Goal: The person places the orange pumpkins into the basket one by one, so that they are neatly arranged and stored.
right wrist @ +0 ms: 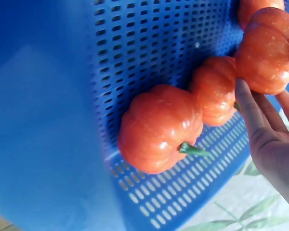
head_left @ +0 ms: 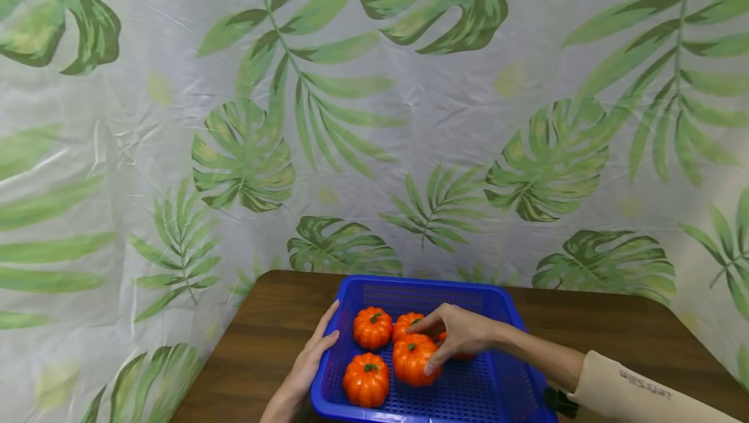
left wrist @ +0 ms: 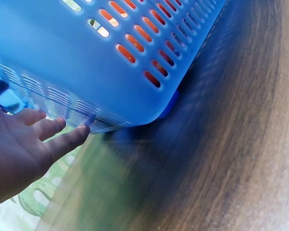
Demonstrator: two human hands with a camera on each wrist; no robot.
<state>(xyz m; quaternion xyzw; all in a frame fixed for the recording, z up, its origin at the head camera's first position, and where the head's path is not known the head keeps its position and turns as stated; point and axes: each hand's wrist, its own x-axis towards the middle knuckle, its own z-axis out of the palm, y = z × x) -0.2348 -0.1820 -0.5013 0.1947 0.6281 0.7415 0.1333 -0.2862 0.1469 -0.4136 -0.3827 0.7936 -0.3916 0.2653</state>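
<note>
A blue plastic basket (head_left: 345,293) with slotted walls holds several orange toy pumpkins with green stems. My right hand (head_left: 468,332) reaches in over the basket's right side and grips one pumpkin (head_left: 411,363) between thumb and fingers. In the right wrist view, that held pumpkin (right wrist: 266,53) is beside another pumpkin (right wrist: 214,91), with a further pumpkin (right wrist: 159,130) next to it. Two pumpkins stand at the basket's left, one at the back (head_left: 372,327) and one in front (head_left: 365,381). My left hand (head_left: 306,361) touches the basket's left side, its fingers fairly straight in the left wrist view.
The basket stands on a dark brown wooden table (head_left: 234,358). Behind the table hangs a pale curtain (head_left: 351,182) printed with green leaves. A small black object (head_left: 560,402) shows at the right sleeve's cuff.
</note>
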